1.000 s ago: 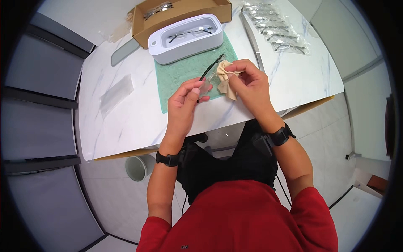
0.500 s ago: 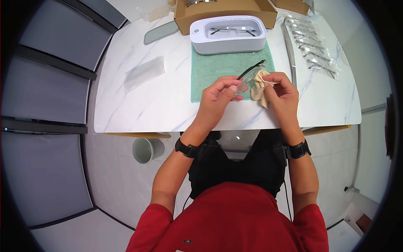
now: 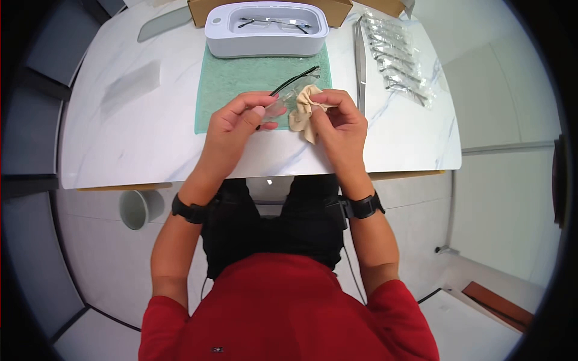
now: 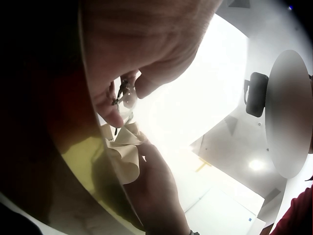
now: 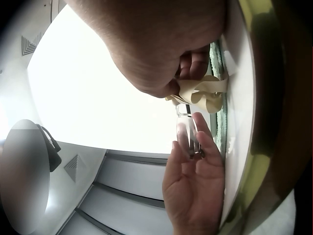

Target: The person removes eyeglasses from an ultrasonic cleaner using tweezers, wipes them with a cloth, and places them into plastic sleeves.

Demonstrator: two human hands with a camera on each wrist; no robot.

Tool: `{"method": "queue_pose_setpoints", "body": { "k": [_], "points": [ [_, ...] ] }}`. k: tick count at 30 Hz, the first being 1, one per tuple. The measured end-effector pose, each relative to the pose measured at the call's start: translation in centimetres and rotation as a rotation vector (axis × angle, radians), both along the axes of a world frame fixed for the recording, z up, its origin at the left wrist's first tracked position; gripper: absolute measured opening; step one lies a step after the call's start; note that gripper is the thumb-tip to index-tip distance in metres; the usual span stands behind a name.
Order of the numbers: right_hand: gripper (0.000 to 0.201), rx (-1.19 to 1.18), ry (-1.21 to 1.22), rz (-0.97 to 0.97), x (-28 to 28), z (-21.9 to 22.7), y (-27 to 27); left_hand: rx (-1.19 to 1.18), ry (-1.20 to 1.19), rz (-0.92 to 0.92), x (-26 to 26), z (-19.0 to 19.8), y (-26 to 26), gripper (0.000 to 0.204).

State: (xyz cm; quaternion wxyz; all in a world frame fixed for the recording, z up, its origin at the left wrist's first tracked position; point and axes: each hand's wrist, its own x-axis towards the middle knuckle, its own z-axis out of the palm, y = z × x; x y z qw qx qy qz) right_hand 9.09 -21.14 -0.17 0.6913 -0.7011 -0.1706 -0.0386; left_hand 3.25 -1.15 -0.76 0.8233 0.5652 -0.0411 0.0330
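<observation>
In the head view, my left hand (image 3: 232,125) grips a pair of eyeglasses (image 3: 293,81) by one lens, between thumb and fingers. Their dark temple points up and to the right. My right hand (image 3: 344,123) pinches a crumpled beige cloth (image 3: 306,107) against the other lens, which the cloth mostly hides. Seen from the right wrist, the cloth (image 5: 208,93) bunches under the right fingers, and the clear lens (image 5: 186,134) sits between the left thumb and fingers. Both hands are above the front edge of a green towel (image 3: 235,81).
A white ultrasonic cleaner (image 3: 265,45) with another pair of glasses (image 3: 276,23) inside stands on the towel's far end. Metal tweezers (image 3: 360,72) lie to the right, beside several bagged glasses (image 3: 397,57). A clear plastic sleeve (image 3: 132,87) and a grey case (image 3: 164,24) lie left; a cardboard box (image 3: 340,12) stands behind.
The head view has swung, shifting the table first rightward, then leftward in the picture. Both hands keep their hold on the eyeglasses and the cloth, with little change in pose.
</observation>
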Motion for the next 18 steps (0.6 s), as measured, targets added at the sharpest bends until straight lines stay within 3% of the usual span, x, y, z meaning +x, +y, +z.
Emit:
{"method": "queue_pose_setpoints", "body": {
  "k": [5, 8, 11, 18],
  "points": [
    [0.017, -0.017, -0.011, 0.018, -0.1, 0.0, -0.1, 0.029, -0.021, -0.012, 0.0, -0.3, 0.2, 0.029],
    [0.019, -0.091, -0.065, -0.103, -0.1, -0.2, -0.3, 0.008, -0.025, -0.001, 0.1, -0.4, 0.0, 0.028],
    [0.020, -0.043, -0.068, -0.114, -0.2, 0.1, -0.1, -0.003, -0.021, -0.011, 0.1, -0.3, 0.0, 0.028],
    [0.016, -0.183, -0.176, -0.089, 0.8, 1.5, -0.7, -0.079, -0.041, 0.039, 0.2, -1.3, 0.0, 0.024]
  ]
}}
